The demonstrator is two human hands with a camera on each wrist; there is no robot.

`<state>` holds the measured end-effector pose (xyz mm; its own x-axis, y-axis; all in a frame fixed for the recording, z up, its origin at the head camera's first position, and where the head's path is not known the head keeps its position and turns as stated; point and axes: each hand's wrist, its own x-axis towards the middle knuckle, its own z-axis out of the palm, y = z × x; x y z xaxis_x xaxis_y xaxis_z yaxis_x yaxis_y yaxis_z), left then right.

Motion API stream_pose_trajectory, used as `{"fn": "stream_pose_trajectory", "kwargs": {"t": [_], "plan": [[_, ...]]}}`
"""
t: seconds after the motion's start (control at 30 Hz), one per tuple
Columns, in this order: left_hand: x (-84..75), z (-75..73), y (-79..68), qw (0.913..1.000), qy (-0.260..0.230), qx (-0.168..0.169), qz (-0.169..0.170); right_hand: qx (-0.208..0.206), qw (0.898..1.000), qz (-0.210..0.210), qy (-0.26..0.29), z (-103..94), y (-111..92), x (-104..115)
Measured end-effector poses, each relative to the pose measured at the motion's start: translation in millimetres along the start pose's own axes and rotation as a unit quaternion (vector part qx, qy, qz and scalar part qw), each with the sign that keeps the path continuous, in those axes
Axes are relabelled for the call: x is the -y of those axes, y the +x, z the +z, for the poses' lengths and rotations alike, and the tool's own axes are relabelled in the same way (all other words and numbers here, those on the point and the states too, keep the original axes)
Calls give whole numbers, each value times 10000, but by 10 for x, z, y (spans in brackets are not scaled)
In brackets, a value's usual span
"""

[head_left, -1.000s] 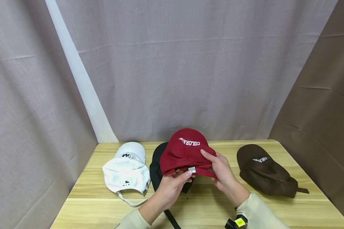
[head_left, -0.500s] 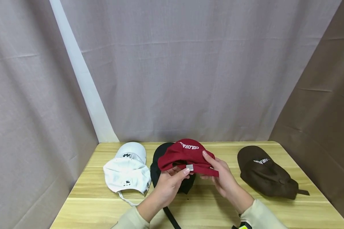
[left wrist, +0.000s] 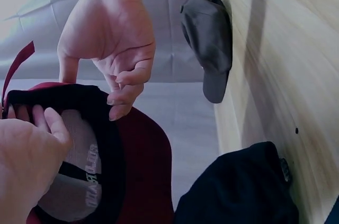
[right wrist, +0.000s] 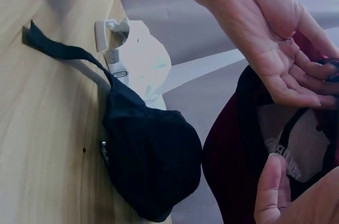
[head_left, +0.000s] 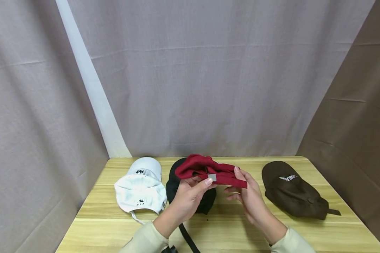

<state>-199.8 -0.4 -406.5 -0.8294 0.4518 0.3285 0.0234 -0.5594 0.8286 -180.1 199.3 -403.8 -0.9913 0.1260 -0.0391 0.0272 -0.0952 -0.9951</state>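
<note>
In the head view a red baseball cap (head_left: 196, 167) hangs above the table, its underside opening turned toward the left wrist view. My left hand (head_left: 187, 196) pinches the back strap at its silver buckle (head_left: 212, 177), thumb on the metal. The loose end of the red strap (head_left: 234, 181) sticks out to the right. My right hand (head_left: 251, 196) has its thumb touching the cap's right edge; its other fingers hang loosely curled below, apart from the fabric. In the right wrist view, the left hand's fingers (right wrist: 302, 83) reach under the cap's rear band.
Behind the red cap lies a black cap (head_left: 207, 202), its long strap (head_left: 188, 239) running toward the front. A white cap (head_left: 140, 193) lies to the left and a dark brown cap (head_left: 299, 195) to the right on the wooden table (head_left: 335, 235). Grey curtains (head_left: 202, 88) surround the table.
The red cap has tipped so its crown lettering is mostly out of sight and it looks flatter. My right hand has moved slightly right and its fingers have loosened from the cap.
</note>
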Motion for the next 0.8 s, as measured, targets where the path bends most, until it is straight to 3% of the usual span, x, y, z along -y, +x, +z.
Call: {"fn": "stream_pose_trajectory", "kwargs": {"t": [0.2,0.3,0.4,0.5,0.6,0.7,0.8], "plan": [[-14,20,43,9999,91,51,72,-403,9948,-675,-640,-42,-35,-27],[-46,42,62,9998,90,108,141,-887,9758,-1476,-1348,-59,-70,-67],[-86,80,88,9996,90,198,182,-1365,9341,-2641,-1978,-72,-86,-115],[-119,112,112,9995,127,242,186,-1539,8807,-3879,-2239,-85,-71,-146],[-131,127,123,9994,167,252,181,-1492,8269,-4979,-2146,-71,-48,-146],[-118,127,127,9993,217,259,180,-1424,7802,-5755,-1994,-22,-39,-112],[-102,127,125,9990,341,238,138,-1387,7478,-6187,-1970,44,-53,-49]]}}
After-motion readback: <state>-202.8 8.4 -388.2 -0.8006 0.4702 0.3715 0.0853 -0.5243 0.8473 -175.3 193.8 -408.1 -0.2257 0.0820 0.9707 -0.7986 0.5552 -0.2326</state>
